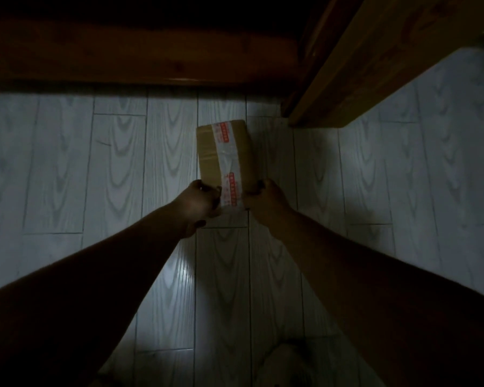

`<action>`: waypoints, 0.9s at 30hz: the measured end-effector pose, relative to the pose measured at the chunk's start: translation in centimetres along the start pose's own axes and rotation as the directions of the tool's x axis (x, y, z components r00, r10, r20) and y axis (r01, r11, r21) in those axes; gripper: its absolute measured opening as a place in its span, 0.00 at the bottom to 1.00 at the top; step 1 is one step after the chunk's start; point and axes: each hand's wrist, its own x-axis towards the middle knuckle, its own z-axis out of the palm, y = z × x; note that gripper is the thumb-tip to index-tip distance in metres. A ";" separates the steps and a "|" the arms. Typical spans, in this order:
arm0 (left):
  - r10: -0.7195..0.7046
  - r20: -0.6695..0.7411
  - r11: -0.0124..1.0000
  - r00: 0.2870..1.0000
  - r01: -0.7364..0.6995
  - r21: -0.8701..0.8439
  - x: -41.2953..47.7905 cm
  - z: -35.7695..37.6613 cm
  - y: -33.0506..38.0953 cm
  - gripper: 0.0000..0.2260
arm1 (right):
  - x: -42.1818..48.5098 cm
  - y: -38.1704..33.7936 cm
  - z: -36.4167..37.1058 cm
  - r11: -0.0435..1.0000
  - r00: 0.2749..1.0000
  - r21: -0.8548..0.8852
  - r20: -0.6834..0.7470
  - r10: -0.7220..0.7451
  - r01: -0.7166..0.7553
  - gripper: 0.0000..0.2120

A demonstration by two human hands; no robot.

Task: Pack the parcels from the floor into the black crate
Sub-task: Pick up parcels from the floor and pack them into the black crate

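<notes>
Both hands grasp one cardboard parcel (225,160) at its near end: left hand (200,202) at seven o'clock, right hand (264,201) at five. Risk: far end droops or strikes the wooden beam (347,79) at one o'clock. Crate not visible.

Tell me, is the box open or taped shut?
Taped shut. The brown parcel has tape with red print running across its top, no flaps are lifted, and both hands, left and right, grip its near end.

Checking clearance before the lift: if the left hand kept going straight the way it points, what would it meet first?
The left hand already grips the near end of the cardboard parcel, so it meets that. Beyond lies the dark wooden board at the floor's far edge; depth is unclear.
</notes>
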 end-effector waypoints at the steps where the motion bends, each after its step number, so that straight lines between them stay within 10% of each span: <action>1: 0.015 -0.025 1.000 1.000 -0.015 -0.013 -1.5 -0.6 0.6 0.20 | -1.6 -1.0 -0.2 1.000 1.000 0.023 0.000 0.004 -0.004 0.24; 14: 0.212 0.088 0.968 0.973 -0.197 -0.153 -40.9 -16.0 14.9 0.29 | -38.5 -26.5 -8.6 0.980 0.964 -0.030 0.186 -0.188 0.197 0.27; 27: 0.478 -0.175 0.871 0.861 -0.490 -0.030 -69.6 -26.2 20.3 0.31 | -63.8 -40.8 -10.7 0.910 0.893 0.032 0.178 -0.413 0.414 0.29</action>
